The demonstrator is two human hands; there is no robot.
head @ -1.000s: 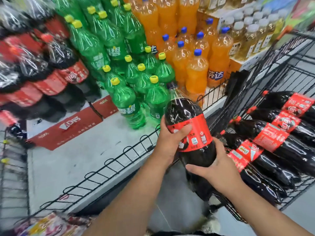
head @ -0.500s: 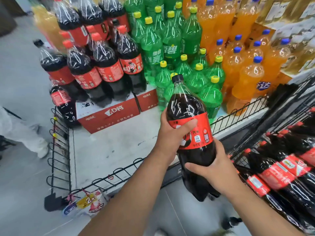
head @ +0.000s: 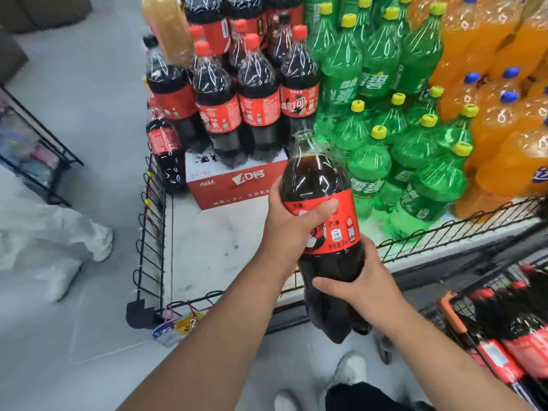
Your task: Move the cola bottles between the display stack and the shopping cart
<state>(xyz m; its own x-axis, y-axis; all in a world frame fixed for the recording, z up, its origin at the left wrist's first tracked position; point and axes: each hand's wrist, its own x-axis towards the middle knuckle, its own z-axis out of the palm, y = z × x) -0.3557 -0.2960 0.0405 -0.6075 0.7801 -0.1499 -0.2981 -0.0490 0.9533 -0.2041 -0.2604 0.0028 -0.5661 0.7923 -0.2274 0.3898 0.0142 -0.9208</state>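
Observation:
I hold a large cola bottle (head: pixel 318 185) upright in the air with both hands, in front of the display platform's wire rail. My left hand (head: pixel 289 226) grips it round the red label, thumb across the front. My right hand (head: pixel 360 277) wraps the dark lower body from the right. The stack of cola bottles (head: pixel 237 93) stands at the back, on a red and white carton (head: pixel 234 182). The shopping cart (head: pixel 444 310) is at the lower right with several cola bottles (head: pixel 510 342) lying in it.
Green soda bottles (head: pixel 376 120) and orange soda bottles (head: pixel 498 93) fill the platform to the right of the cola. A low black wire rail (head: pixel 151 232) edges the grey platform (head: pixel 213 244). A person in white trousers (head: pixel 44 232) stands at the left, near a black rack (head: pixel 38 149).
The view has swung further left, away from the cart and toward the cola stack. Both hands keep the same hold on the bottle, which is now nearer the carton.

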